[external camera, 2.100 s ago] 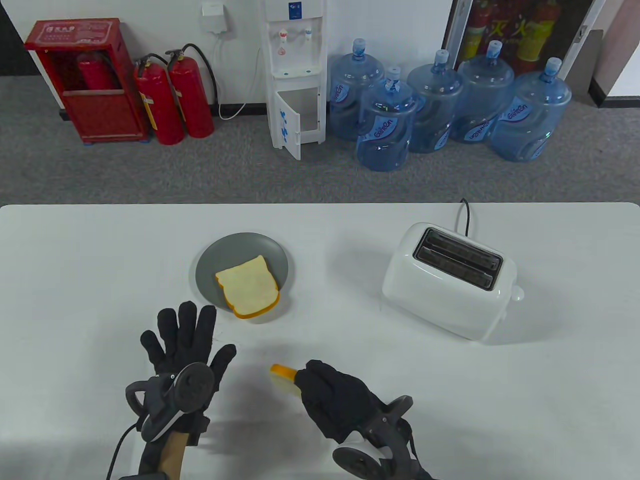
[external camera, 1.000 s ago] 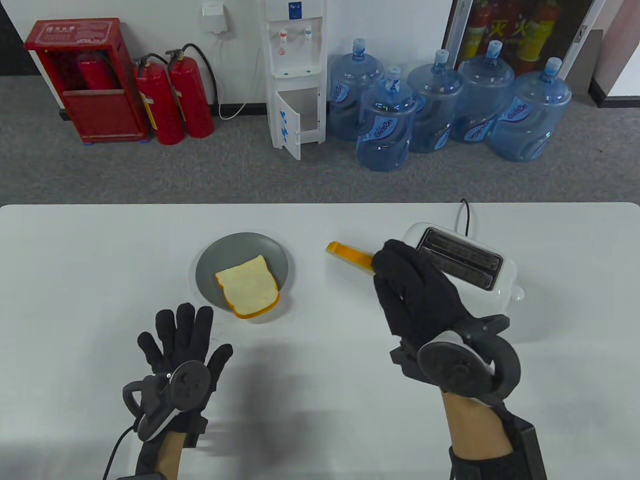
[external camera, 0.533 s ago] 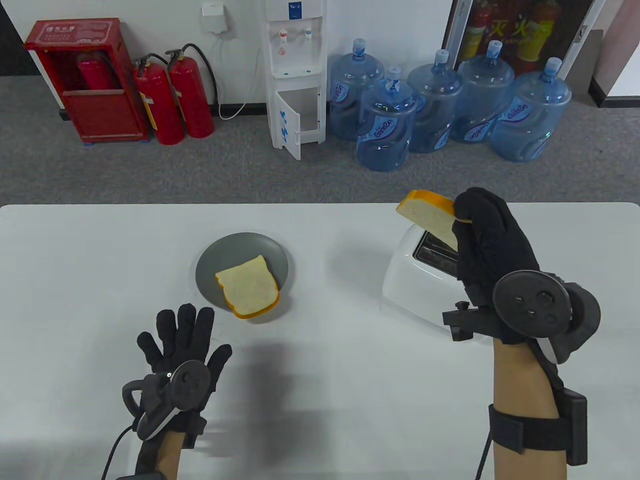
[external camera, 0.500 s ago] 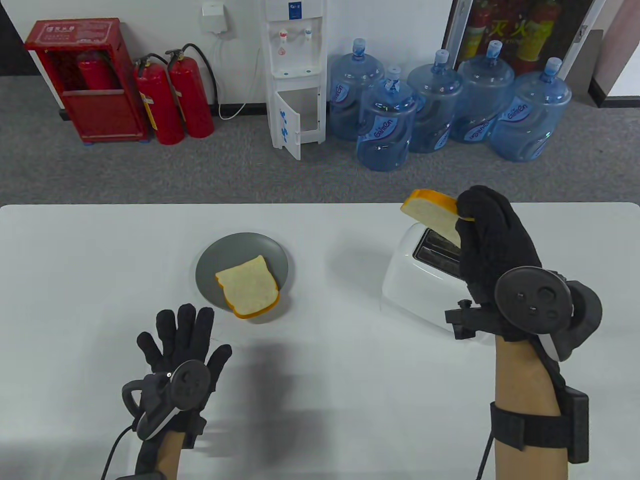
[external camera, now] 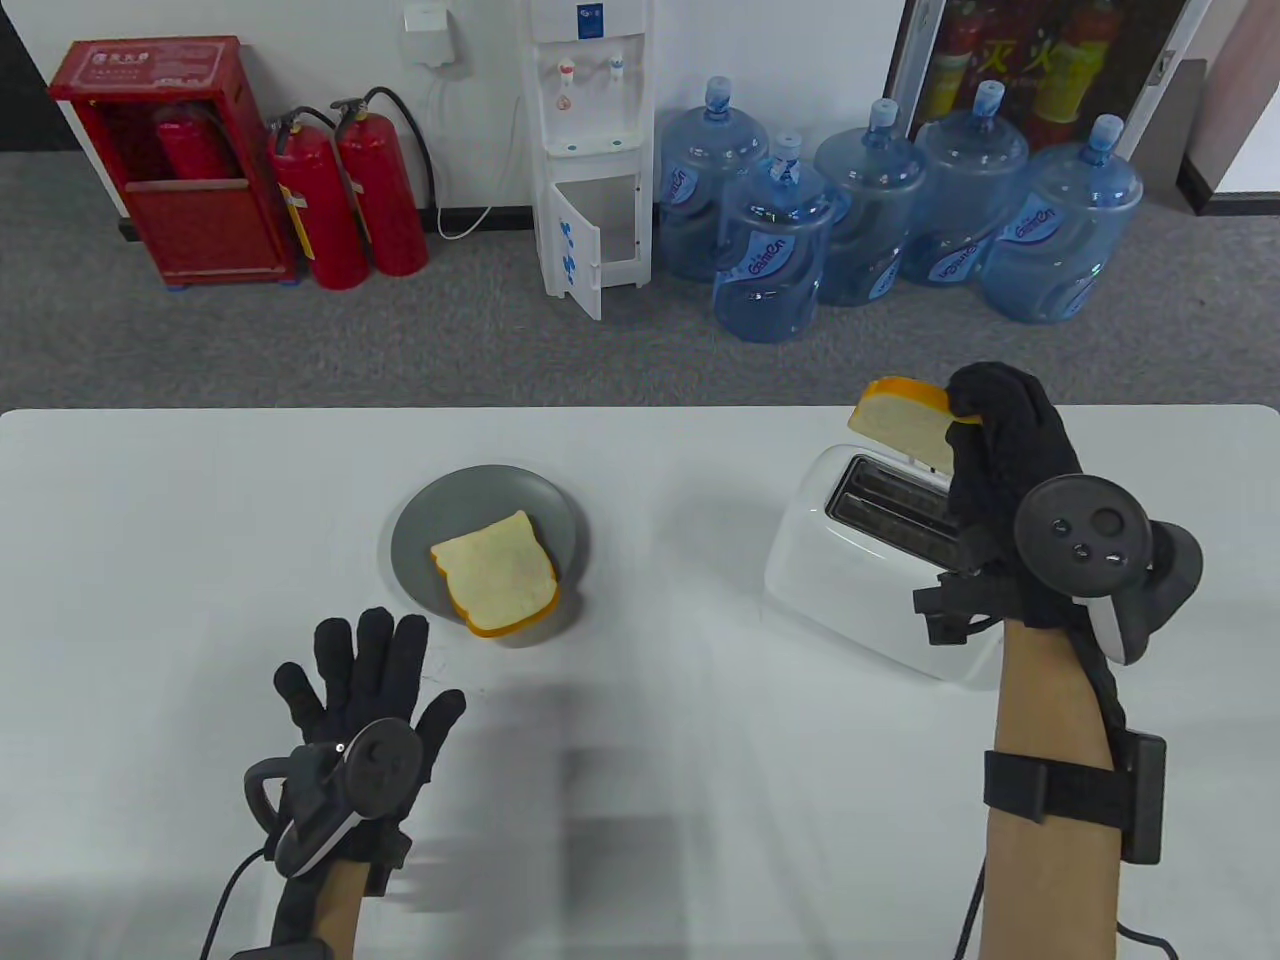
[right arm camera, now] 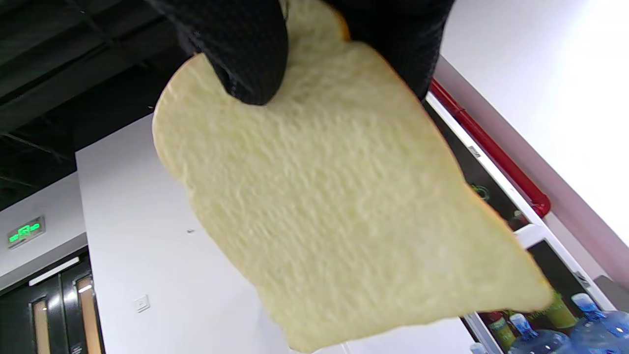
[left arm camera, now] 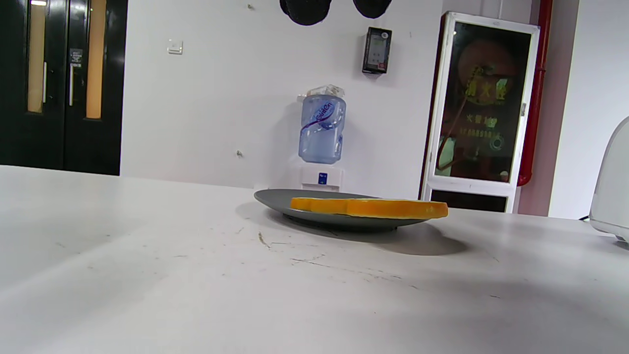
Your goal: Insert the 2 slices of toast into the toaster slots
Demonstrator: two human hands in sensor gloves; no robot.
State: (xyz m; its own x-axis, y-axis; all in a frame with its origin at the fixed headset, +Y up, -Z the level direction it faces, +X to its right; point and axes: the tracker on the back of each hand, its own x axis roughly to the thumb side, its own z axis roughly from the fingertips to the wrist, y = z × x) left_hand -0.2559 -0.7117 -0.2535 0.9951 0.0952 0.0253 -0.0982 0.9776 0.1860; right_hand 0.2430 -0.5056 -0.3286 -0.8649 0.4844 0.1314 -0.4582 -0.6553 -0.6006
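My right hand (external camera: 985, 420) pinches a slice of toast (external camera: 903, 418) and holds it in the air above the far slot of the white toaster (external camera: 860, 565). The slice (right arm camera: 334, 211) fills the right wrist view, with my thumb (right arm camera: 241, 49) pressed on its face. Both toaster slots (external camera: 890, 500) look empty. A second slice (external camera: 495, 575) lies on the grey plate (external camera: 440, 510), overhanging its near rim; the left wrist view shows that slice (left arm camera: 368, 207) edge-on on the plate (left arm camera: 275, 199). My left hand (external camera: 365, 670) rests flat on the table with spread fingers, near the plate, holding nothing.
The white table (external camera: 150, 560) ends at its far edge just behind the toaster, whose black cord (external camera: 932, 425) runs off the back. Beyond are grey carpet, water jugs (external camera: 880, 215), a water dispenser (external camera: 590, 150) and red fire extinguishers (external camera: 345, 200).
My right hand has carried the toast from the table's near middle up and right to above the toaster, and in the last half second shifted slightly right. The left hand stayed put.
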